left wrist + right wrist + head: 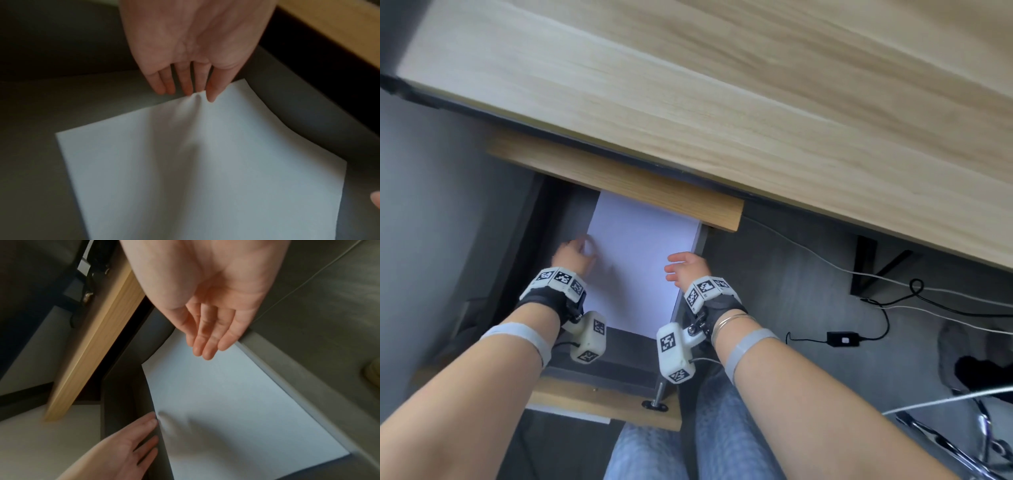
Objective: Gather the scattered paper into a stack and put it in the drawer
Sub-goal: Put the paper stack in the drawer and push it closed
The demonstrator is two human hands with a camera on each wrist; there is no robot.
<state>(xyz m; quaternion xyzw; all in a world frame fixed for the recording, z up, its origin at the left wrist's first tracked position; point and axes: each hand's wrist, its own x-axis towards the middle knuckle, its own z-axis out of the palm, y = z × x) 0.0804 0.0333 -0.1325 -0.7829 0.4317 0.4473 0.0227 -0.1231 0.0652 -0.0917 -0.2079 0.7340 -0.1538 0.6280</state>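
A white paper stack [640, 253] lies flat inside the open grey drawer [619, 353] under the desk. My left hand [573, 255] is at the stack's left edge. Its straight fingers [211, 94] touch that edge, and the top sheet [195, 170] puckers up beside them. My right hand [683, 269] hovers at the stack's right edge beside the drawer's side wall [298, 378], fingers [205, 345] relaxed and holding nothing. In the right wrist view the paper [226, 402] fills the drawer floor, and my left hand [131, 443] lies along its far side.
The wooden desk top [756, 102] overhangs the drawer's back part. The drawer's wooden front [599, 404] with a metal handle [657, 397] is close to my jeans-clad legs [722, 428]. Cables and a black adapter [842, 339] lie on the floor to the right.
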